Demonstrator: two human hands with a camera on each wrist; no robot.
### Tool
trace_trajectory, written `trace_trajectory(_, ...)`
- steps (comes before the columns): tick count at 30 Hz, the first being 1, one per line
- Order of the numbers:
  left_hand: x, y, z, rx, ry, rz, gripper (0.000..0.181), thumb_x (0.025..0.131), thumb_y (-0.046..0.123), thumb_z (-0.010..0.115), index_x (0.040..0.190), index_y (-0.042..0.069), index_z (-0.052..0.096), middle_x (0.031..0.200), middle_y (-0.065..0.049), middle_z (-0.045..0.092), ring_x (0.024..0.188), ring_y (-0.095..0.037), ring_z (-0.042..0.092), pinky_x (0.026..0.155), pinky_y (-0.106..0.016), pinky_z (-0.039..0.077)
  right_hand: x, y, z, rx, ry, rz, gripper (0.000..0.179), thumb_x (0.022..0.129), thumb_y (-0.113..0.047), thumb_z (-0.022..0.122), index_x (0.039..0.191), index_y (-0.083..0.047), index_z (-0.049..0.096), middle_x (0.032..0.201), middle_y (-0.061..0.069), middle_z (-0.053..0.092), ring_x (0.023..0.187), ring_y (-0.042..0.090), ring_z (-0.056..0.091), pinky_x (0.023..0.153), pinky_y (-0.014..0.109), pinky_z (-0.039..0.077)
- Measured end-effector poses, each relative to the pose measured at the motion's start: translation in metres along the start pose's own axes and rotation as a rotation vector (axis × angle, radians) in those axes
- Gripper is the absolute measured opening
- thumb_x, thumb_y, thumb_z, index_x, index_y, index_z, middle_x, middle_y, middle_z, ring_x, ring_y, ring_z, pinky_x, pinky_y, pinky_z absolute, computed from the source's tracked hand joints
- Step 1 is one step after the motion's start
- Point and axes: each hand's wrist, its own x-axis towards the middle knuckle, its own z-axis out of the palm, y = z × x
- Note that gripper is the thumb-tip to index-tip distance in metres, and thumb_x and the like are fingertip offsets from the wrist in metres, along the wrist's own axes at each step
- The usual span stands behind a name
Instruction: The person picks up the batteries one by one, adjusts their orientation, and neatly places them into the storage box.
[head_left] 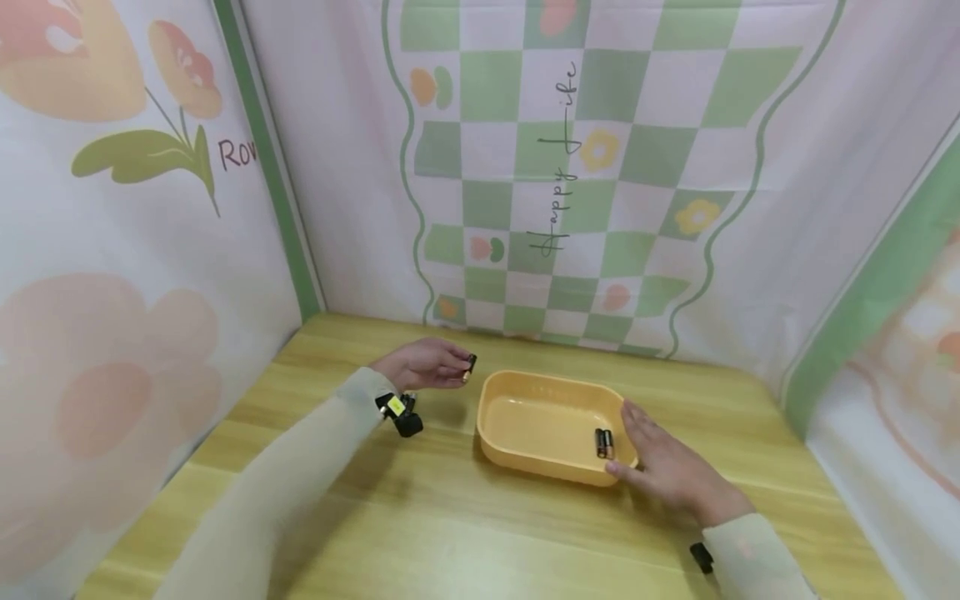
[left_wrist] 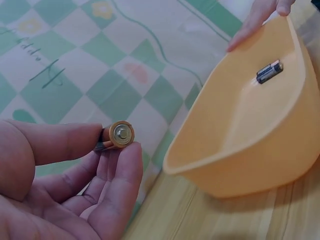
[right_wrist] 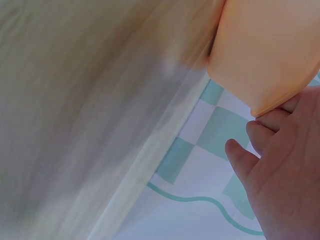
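My left hand (head_left: 429, 364) pinches a battery (left_wrist: 120, 134) between thumb and fingertips, just left of a yellow plastic tray (head_left: 540, 475). In the left wrist view, the battery's metal end with its small knob faces the camera. Two dark batteries with copper-coloured ends (head_left: 603, 443) lie side by side inside the tray, near its right end. My right hand (head_left: 671, 467) rests against that right end, fingers fairly straight along the rim and thumb at the near corner. From the right wrist view, the fingers (right_wrist: 265, 135) lie at the tray's edge, partly hidden behind it.
The tray stands on a light wood-grain table (head_left: 465, 542). Printed cloth with green checks (head_left: 487, 208) hangs behind the table, and more printed cloth hangs at both sides. A black device with a yellow label (head_left: 396, 406) is strapped to the left wrist.
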Motion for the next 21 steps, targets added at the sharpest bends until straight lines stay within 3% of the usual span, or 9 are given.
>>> trace_trajectory(5, 0.007, -0.003, 0.016, -0.005, 0.004, 0.006, 0.032, 0.094, -0.008, 0.055, 0.126, -0.01, 0.052, 0.098, -0.013, 0.065, 0.084, -0.021, 0.064, 0.085, -0.035, 0.057, 0.001, 0.0, -0.001, 0.0, 0.001, -0.001, 0.094, 0.094, -0.057, 0.052, 0.154, 0.001, 0.009, 0.16, 0.017, 0.007, 0.144, 0.038, 0.015, 0.113, 0.055, 0.024)
trace_trajectory(11, 0.016, -0.006, 0.037, -0.009, -0.043, -0.004, 0.037, 0.094, -0.008, 0.055, 0.13, -0.012, 0.049, 0.116, -0.025, 0.06, 0.08, -0.02, 0.065, 0.078, -0.029, 0.059, -0.001, -0.001, -0.001, -0.005, 0.002, 0.0, 0.095, 0.094, -0.058, 0.053, 0.153, 0.003, 0.011, 0.16, 0.019, 0.008, 0.143, 0.04, 0.017, 0.112, 0.056, 0.025)
trace_trajectory(17, 0.021, -0.009, 0.047, -0.013, -0.02, -0.002, 0.033, 0.093, -0.008, 0.057, 0.125, -0.011, 0.054, 0.104, -0.019, 0.064, 0.077, -0.019, 0.066, 0.074, -0.03, 0.06, 0.0, -0.003, -0.002, -0.002, 0.022, -0.005, 0.093, 0.094, -0.057, 0.053, 0.153, 0.002, 0.011, 0.16, 0.016, 0.007, 0.143, 0.04, 0.018, 0.111, 0.057, 0.026)
trace_trajectory(21, 0.023, -0.011, 0.052, -0.004, -0.009, -0.015, 0.033, 0.092, -0.009, 0.057, 0.124, -0.011, 0.054, 0.107, -0.021, 0.064, 0.078, -0.019, 0.066, 0.077, -0.032, 0.06, 0.0, -0.004, -0.003, 0.006, 0.006, 0.001, 0.094, 0.094, -0.058, 0.052, 0.153, 0.003, 0.01, 0.16, 0.016, 0.005, 0.143, 0.04, 0.016, 0.112, 0.057, 0.025)
